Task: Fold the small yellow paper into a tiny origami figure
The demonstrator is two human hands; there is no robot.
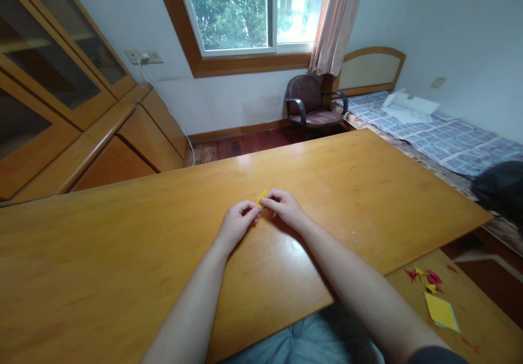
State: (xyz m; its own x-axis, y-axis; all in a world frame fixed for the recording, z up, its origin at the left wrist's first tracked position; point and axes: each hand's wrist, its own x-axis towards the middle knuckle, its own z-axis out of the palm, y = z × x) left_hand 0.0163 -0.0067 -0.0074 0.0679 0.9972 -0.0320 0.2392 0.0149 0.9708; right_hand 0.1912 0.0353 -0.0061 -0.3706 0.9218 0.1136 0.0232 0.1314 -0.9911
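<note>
A small folded piece of yellow paper (262, 195) is held just above the wooden table (122, 255), between my two hands. My right hand (284, 206) pinches it between thumb and fingers from the right. On the other side, my left hand (238, 221) has its thumb and forefinger pressed together at the paper's lower left edge. The fingers cover much of the paper, so its full folded shape is hidden.
To my lower right, a lower surface (482, 309) carries a stack of yellow paper squares (442, 312) and several small red and yellow folded paper pieces (433, 278). Beyond the table stand a brown armchair (308, 102), a bed (457, 135) and a wooden cabinet (102, 140).
</note>
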